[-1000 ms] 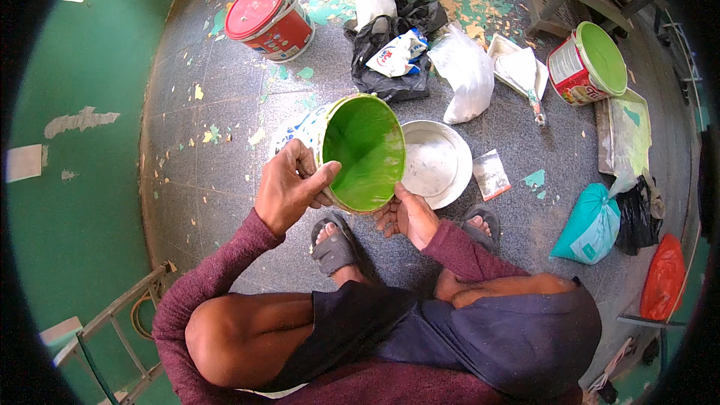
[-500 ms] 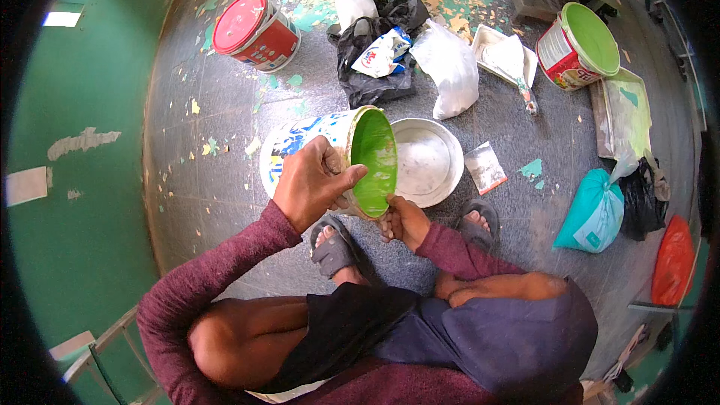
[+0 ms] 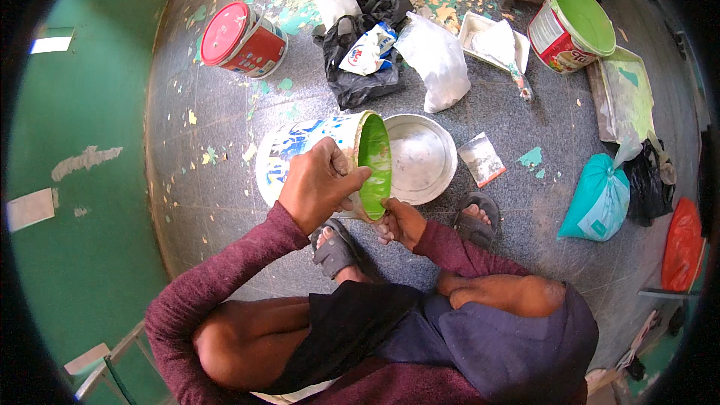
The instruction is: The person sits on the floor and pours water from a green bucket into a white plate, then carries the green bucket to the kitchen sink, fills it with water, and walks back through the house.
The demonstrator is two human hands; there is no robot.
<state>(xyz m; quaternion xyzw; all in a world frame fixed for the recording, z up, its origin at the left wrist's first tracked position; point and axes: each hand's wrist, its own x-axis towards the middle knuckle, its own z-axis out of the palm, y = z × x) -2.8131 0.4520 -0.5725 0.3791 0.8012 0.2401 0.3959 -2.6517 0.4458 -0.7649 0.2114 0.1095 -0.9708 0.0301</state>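
A white plastic bucket (image 3: 307,135) with blue markings lies tilted on its side before me, its mouth facing right. The inside (image 3: 375,165) is coated in light green paint. My left hand (image 3: 319,184) is closed over the bucket's near side by the rim, thumb stretched toward the mouth; what its curled fingers grip is hidden. At the rim's lower edge, my right hand (image 3: 403,223) pinches the bucket between thumb and fingers. Beside the mouth rests a round, shallow metal pan (image 3: 424,161), whitish with residue, partly behind the bucket.
Beyond stand a red-lidded bucket (image 3: 244,41), a black plastic bag (image 3: 360,82), a white bag (image 3: 435,60) and a tray with a brush (image 3: 517,79). Rightward are a green-coated bucket (image 3: 574,26), a paint tray (image 3: 630,97) and a teal bag (image 3: 595,199). Paint flakes (image 3: 531,157) litter the floor.
The bucket has turned slightly, so its green mouth looks narrower. Both hands keep their places on it. My view has shifted a little, moving the surroundings in the picture.
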